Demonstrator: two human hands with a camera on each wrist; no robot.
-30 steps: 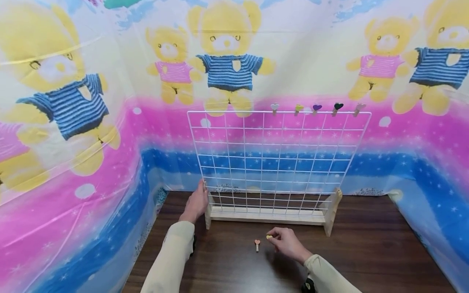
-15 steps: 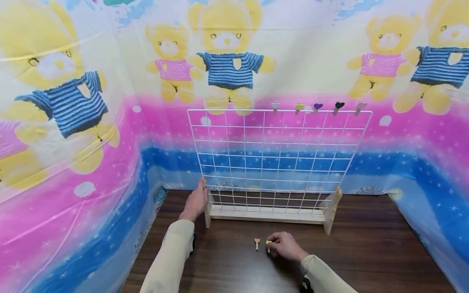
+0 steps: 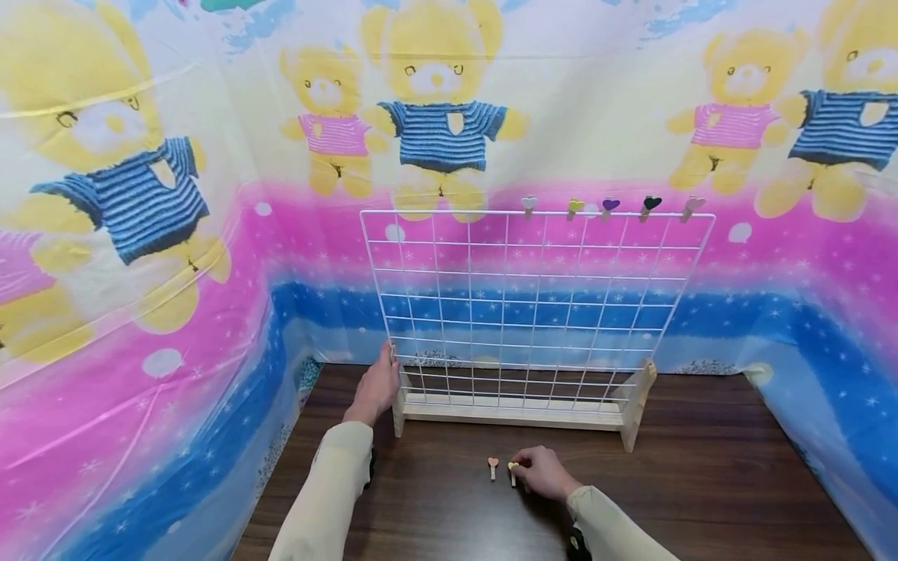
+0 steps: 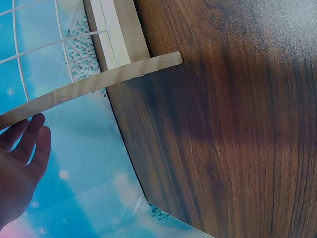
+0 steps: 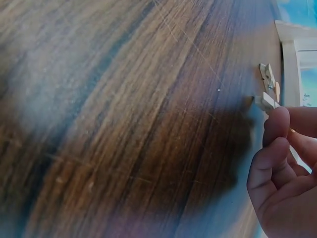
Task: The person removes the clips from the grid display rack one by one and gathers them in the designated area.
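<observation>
Right hand [image 3: 546, 473], fingers curled, pinches a yellow heart clip [image 3: 513, 467] low over the dark wooden table [image 3: 701, 483], near its front centre. Just left lies an orange heart clip [image 3: 493, 466]. Left hand [image 3: 375, 387], fingers straight, rests against the left wooden foot [image 3: 398, 413] of the white wire grid [image 3: 536, 300]. Five heart clips [image 3: 609, 206] sit on the grid's top right edge. No legible writing is visible.

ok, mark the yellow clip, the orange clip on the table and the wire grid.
yellow clip [image 3: 513, 467], head view, its heart end beside the right hand's fingertips.
orange clip [image 3: 493, 465], head view, middle of it.
wire grid [image 3: 536, 300], head view, a wire crossing near its middle.
</observation>
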